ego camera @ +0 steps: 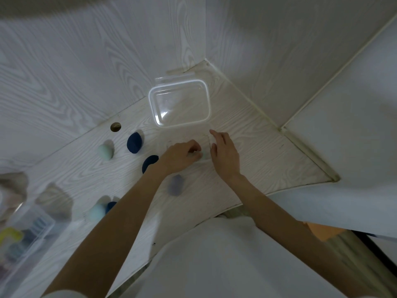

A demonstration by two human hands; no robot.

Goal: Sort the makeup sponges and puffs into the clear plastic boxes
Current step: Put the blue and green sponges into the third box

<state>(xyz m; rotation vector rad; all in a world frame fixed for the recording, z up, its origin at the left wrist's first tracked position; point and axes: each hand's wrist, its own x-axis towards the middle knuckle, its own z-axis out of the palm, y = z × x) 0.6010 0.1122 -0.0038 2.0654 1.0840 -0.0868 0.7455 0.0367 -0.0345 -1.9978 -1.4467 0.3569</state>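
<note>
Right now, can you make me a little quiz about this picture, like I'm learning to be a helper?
1. True or false: the clear box near the wall corner has sponges inside it.
2. Which hand is curled over a pale green sponge? A) left hand B) right hand
3. What colour is the round puff lying just below the hole in the table?

Key:
1. False. That box looks empty.
2. A. The left hand's fingers are bent over it; the right hand is beside it with the fingers mostly straight.
3. Dark blue.
</note>
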